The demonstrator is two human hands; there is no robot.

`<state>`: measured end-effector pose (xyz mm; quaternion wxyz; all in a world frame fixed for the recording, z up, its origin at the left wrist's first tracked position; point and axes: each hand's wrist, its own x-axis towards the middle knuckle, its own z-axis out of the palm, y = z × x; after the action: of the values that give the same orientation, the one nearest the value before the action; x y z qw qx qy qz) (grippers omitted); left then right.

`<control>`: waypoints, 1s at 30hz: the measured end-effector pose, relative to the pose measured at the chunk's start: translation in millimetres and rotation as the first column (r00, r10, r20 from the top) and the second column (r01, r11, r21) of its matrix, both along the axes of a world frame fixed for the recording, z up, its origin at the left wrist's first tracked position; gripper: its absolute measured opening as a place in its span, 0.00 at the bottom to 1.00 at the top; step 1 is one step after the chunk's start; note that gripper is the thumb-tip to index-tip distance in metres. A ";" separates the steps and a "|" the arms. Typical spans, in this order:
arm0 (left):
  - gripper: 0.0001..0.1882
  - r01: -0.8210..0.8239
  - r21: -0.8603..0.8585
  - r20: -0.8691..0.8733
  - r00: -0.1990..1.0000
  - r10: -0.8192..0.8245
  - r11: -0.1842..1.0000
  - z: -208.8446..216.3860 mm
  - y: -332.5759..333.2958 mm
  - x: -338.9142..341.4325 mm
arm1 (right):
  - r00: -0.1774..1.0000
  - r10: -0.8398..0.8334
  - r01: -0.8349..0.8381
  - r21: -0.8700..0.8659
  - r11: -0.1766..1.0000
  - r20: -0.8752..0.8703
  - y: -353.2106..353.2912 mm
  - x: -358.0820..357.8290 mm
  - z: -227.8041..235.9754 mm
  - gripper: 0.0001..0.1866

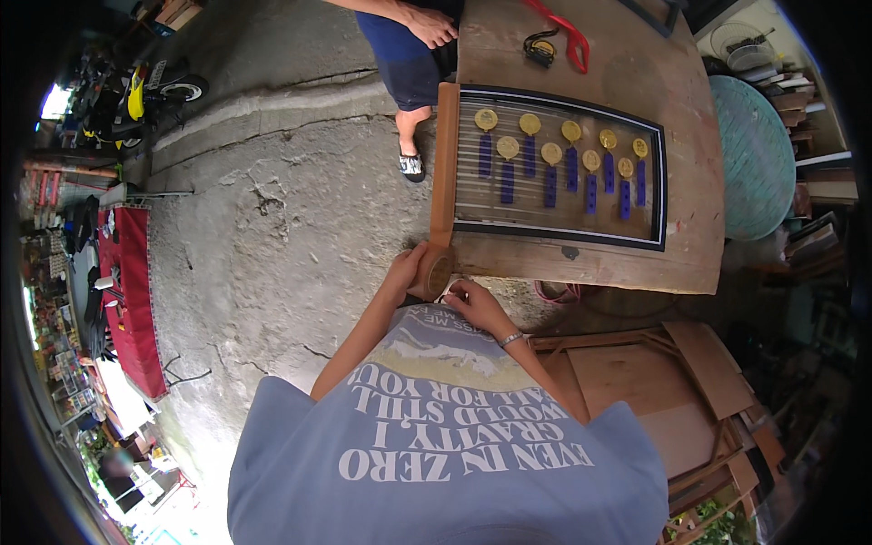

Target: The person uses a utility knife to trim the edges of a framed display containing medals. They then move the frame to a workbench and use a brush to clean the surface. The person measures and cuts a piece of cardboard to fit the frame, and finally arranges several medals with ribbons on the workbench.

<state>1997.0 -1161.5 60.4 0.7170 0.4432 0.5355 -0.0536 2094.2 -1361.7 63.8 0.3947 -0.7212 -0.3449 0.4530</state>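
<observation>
My left hand [406,274] is closed around a roll of brown packing tape [440,272], just off the table's near left corner. From the roll a strip of tape [444,163] runs away from me along the left side of a black-rimmed display frame [563,236]. Inside this frame, several gold medals [551,153] with purple ribbons lie in two staggered rows. Close to the roll, my right hand [479,307] has its fingers bent together at a small white thing [446,290], whose kind I cannot make out.
The frame lies on a worn wooden table [690,263]. A red strap [574,47] and a black-and-yellow tape measure [540,49] lie at its far side. Another person's hand [431,27] rests near the far left edge. Wooden panels [627,391] stand at my right.
</observation>
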 end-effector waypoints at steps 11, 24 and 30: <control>0.26 -0.041 -0.208 0.169 0.983 0.077 0.977 31.2 -6.4 3.2 | 0.995 0.001 -0.013 0.117 0.993 0.101 9.2 10.4 21.7 0.30; 0.28 0.028 -0.036 0.196 0.980 -0.020 0.999 22.4 -21.5 -12.1 | 0.992 0.071 -0.086 0.152 0.985 0.101 13.9 -11.3 10.4 0.22; 0.29 0.125 0.062 0.078 0.989 -0.130 0.990 15.7 -22.2 -23.9 | 0.997 0.039 -0.046 0.114 0.992 0.062 14.3 -14.1 18.3 0.22</control>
<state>1973.1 -1183.7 76.1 0.7204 0.4986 0.4776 -0.0657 2080.1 -1347.4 82.1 0.4156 -0.7029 -0.3975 0.4186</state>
